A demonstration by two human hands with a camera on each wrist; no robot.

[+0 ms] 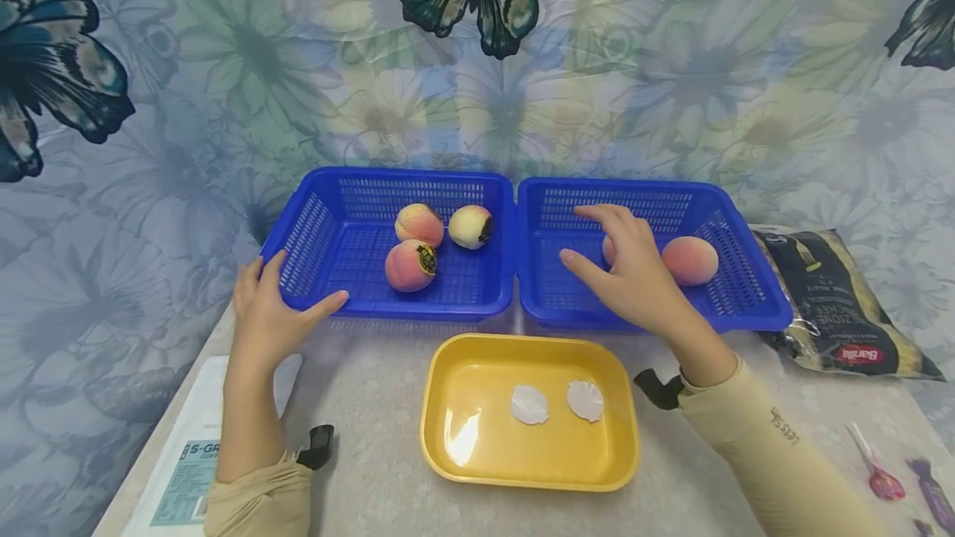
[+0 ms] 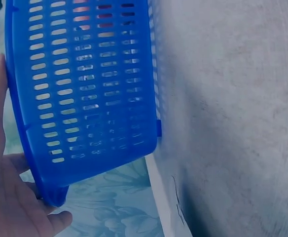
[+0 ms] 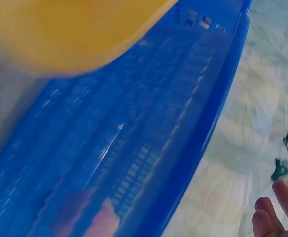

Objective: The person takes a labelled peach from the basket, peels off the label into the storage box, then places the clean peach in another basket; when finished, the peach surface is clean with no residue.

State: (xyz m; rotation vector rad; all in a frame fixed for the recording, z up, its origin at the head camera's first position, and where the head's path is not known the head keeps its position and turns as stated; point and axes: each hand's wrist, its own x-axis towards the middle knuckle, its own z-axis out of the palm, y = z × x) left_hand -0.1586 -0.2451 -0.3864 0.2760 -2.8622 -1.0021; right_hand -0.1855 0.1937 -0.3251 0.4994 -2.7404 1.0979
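Peaches (image 1: 410, 265) are contained by the left basket (image 1: 418, 309), touched, seemingly for steadiness, by the spread left hand (image 1: 270, 321); nothing is held by the splayed right hand (image 1: 634, 272) above the right basket (image 1: 550, 273).

Blue baskets (image 1: 515, 248), pink-yellow peaches (image 1: 419, 225), yellow tray (image 1: 530, 483), butterfly-and-flower patterned backdrop (image 1: 477, 114)

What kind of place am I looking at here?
Probably an indoor, perhaps staged, work table: butterfly-print backdrop behind, blue baskets holding peaches, yellow tray in front.
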